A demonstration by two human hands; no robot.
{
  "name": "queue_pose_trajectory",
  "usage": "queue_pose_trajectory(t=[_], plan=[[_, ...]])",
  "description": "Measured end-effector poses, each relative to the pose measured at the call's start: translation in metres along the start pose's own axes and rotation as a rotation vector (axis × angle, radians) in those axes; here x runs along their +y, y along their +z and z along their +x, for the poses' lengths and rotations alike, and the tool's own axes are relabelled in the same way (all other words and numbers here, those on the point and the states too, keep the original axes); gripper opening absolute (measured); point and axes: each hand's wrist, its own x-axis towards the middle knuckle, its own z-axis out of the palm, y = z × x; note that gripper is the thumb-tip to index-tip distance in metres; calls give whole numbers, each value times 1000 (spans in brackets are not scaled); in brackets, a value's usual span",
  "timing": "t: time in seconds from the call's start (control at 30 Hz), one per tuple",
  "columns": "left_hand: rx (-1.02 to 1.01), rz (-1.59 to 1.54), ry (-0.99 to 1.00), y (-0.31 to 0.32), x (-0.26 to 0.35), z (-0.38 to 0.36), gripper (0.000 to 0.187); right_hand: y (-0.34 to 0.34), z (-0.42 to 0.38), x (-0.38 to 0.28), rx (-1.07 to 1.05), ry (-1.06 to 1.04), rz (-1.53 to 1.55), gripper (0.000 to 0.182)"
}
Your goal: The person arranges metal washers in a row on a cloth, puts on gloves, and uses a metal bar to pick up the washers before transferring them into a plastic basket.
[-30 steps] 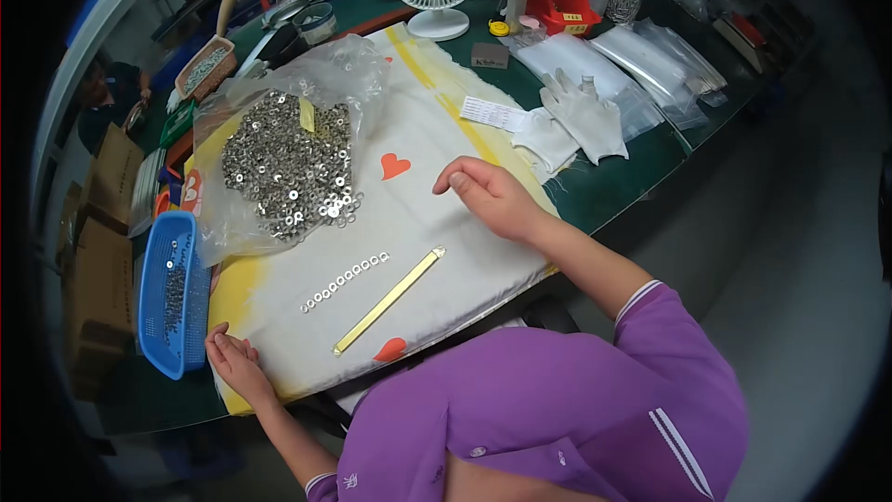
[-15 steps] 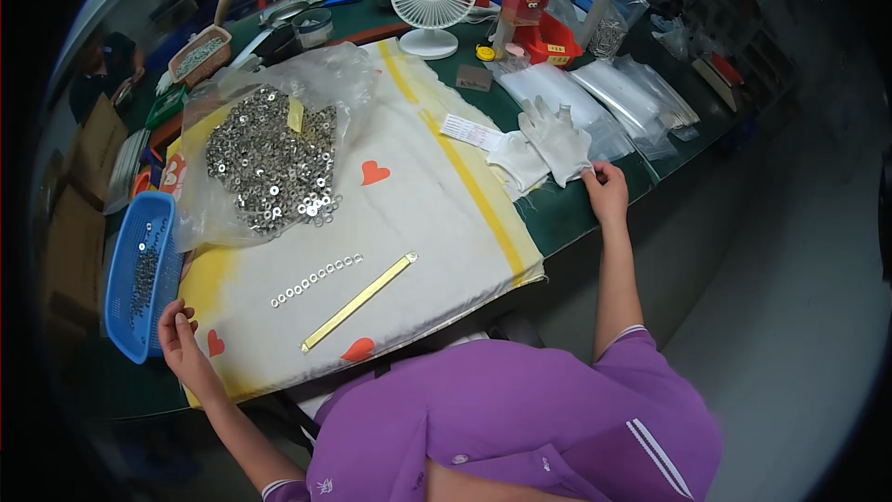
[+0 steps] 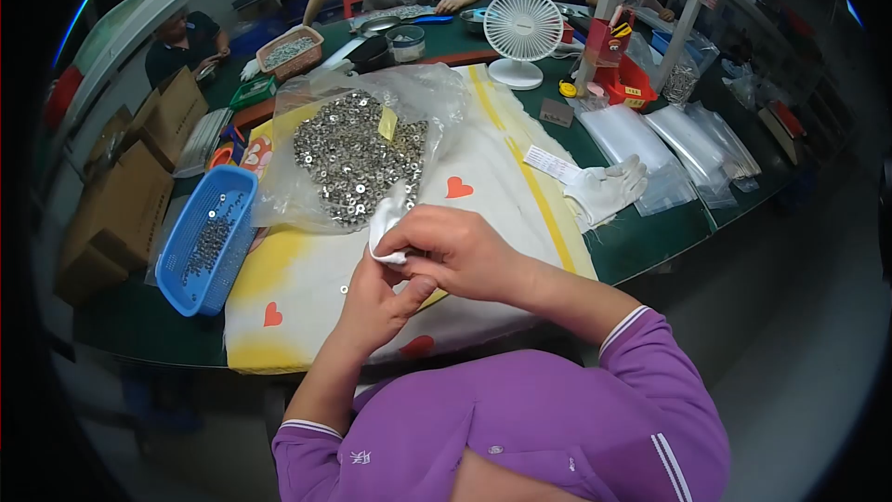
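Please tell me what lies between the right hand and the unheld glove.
Between right hand and glove, the head view shows only white cloth with a yellow stripe.

Glove (image 3: 383,228) at left hand (image 3: 373,302) and right hand (image 3: 457,249): white cloth, matt, creased; beyond hands, shiny metal washers (image 3: 358,149) in glossy, crinkled clear plastic bag (image 3: 435,82); beneath hands, matt fabric cover (image 3: 321,260); left of left hand, smooth blue plastic basket (image 3: 165,271), matt cardboard boxes (image 3: 125,209); right of right hand, glossy plastic sleeves (image 3: 624,138), paper slip (image 3: 551,165)
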Motion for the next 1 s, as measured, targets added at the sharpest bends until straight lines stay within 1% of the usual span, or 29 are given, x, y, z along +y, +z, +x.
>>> queue_pose_trajectory(t=[0.03, 0.07, 0.1, 0.13, 0.17, 0.23, 0.27, 0.3, 0.33, 0.37, 0.4, 0.43, 0.47, 0.5, 0.57, 0.6, 0.63, 0.67, 0.7, 0.73, 0.77, 0.83, 0.87, 0.9, 0.97, 1.0], plan=[[13, 13, 4, -2, -2, -1, 42, 10, 2, 2, -36, -10, -15, 19], [54, -62, -8, -4, -3, -2, 41, 16, 3, 9, 4, -11, 6, 20], [97, -139, -18, -6, -3, -2, 41, 18, 6, 7, -5, -25, 14, 20], [137, -65, -85, -9, 1, -3, 32, 18, 8, 3, 6, 197, 196, 20], [152, -61, -83, -13, -2, -5, 32, 18, 8, 1, 14, 424, 375, 19], [228, 6, -124, -20, -11, -8, 21, 22, 5, 7, -2, 448, 397, 16], [326, -63, -120, -19, -11, -6, 15, 24, 4, 13, -2, 316, 240, 15], [332, -62, -119, -22, -9, -5, 15, 26, 3, 19, 1, 184, 83, 15], [366, -111, -178, -27, -5, -5, 16, 24, 5, 24, 47, -114, -164, 18], [399, -162, -235, -30, -3, -3, 16, 25, 7, 25, 43, -116, -164, 18], [445, -157, -211, -30, -3, 0, 11, 25, 8, 26, 1, -92, -305, 18], [449, -159, -207, -29, -3, 2, 11, 25, 9, 26, -41, -69, -447, 20], [430, 155, -1, -27, -4, 4, 8, 29, 11, 32, -3, -51, -492, 12], [400, 470, 207, -24, -5, 6, 6, 32, 12, 37, -4, -55, -492, 12], [398, 490, 193, -16, -5, 5, 9, 34, 15, 50, -107, 294, -584, 14], [266, 675, 309, -16, -10, 5, 11, 34, 18, 56, -64, 280, -420, 27], [129, 859, 423, -16, -17, 4, 13, 31, 19, 59, -64, 274, -422, 27], [119, 845, 368, -16, -22, 2, 15, 27, 21, 60, -177, 561, 37, 31], [122, 847, 372, -17, -26, 3, 15, 24, 24, 57, -286, 830, 508, 34], [130, 878, 364, -18, -29, 3, 14, 23, 30, 52, -208, 857, 604, 31], [138, 907, 356, -17, -30, 3, 14, 32, 33, 52, -210, 858, 603, 31], [119, 862, 386, -12, -21, 4, 14, 55, 36, 57, 315, 545, 826, 23], [88, 788, 432, -8, -14, 5, 14, 56, 33, 63, 284, 485, 800, 29], [59, 715, 476, -6, -10, 6, 14, 62, 33, 72, 278, 485, 802, 29], [52, 705, 494, -4, -10, 5, 16, 72, 38, 89, 242, 233, 463, 27], [12, 672, 494, -1, -11, 4, 15, 55, 53, 73, 14, 262, -73, 27]])
